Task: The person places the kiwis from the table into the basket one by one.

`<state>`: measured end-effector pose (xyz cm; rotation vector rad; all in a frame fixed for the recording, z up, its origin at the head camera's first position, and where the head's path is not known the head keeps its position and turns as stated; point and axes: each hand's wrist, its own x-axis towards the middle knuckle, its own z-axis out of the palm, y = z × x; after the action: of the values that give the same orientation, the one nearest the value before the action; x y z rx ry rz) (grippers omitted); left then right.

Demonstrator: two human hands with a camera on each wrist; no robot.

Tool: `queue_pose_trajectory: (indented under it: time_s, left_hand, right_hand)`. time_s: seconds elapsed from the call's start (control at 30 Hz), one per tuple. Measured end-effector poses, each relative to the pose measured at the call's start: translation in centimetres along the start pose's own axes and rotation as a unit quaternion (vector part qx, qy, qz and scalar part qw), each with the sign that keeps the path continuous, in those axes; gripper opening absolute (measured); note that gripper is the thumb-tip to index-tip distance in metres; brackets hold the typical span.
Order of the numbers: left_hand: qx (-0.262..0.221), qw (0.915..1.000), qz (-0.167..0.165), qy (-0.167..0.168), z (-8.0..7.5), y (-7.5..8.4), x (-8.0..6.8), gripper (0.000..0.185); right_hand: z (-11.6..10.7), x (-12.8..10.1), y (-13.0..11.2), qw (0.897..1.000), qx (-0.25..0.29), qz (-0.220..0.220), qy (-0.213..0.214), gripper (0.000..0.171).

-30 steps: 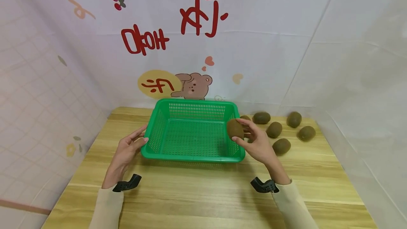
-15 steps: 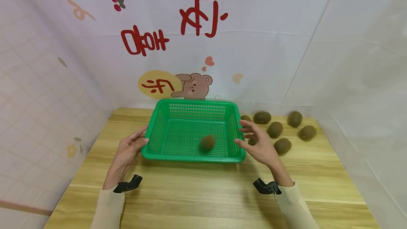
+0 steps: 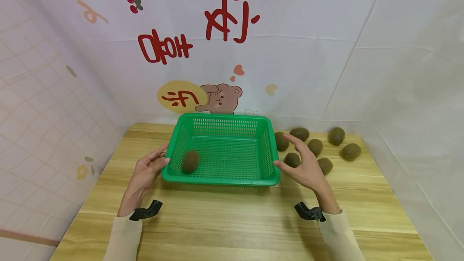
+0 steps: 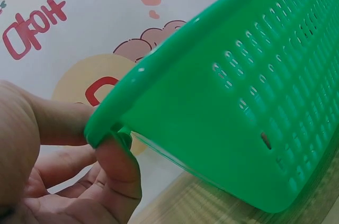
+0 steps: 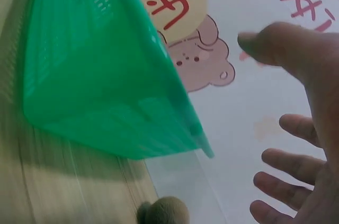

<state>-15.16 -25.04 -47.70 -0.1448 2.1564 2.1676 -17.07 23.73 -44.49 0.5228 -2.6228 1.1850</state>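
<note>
A green slotted plastic basket [image 3: 220, 181] stands on the wooden table. Inside it, a brown kiwi [image 3: 190, 162] lies near the left wall. My left hand [image 3: 145, 174] holds the basket's left rim; in the left wrist view its fingers [image 4: 119, 166] curl under the lip. Just right of the basket is my right hand [image 3: 306, 169], its fingers and thumb spread with nothing held. In the right wrist view that hand [image 5: 312, 139] is apart from the basket wall. Nearest to it on the table are two kiwis [image 3: 292, 160], partly behind the hand or basket.
Several more kiwis [image 3: 336, 136] are scattered on the table's right rear part, beyond the right hand. A white printed cloth [image 3: 297, 63] rises behind the table and along both sides. The wooden table [image 3: 217, 224] extends in front of the basket.
The right hand let go of its kiwi into the basket. That kiwi rolled left across the basket floor. The right hand then moved a little right, away from the basket. The left hand kept still.
</note>
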Motion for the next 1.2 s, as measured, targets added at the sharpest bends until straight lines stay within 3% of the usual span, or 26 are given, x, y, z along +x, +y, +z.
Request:
queue_pose_trajectory:
  time_s: [0.27,0.47,1.2]
  left_hand:
    - [-0.026,0.9997,-0.002,-0.002,0.2,0.1,-0.1,0.065]
    - [-0.018,0.9998,0.001,0.0,0.1,0.1,-0.2,0.063]
    - [-0.023,0.9997,0.011,-0.007,0.1,-0.1,-0.1,0.064]
  right_hand:
    - [-0.8,-0.3,1.3,0.999,-0.015,0.034,0.008,0.096]
    - [-1.3,-0.4,2.5,0.999,-0.022,0.045,0.019,0.104]
    - [-3.4,-1.3,6.3,0.994,-0.036,0.094,0.034,0.113]
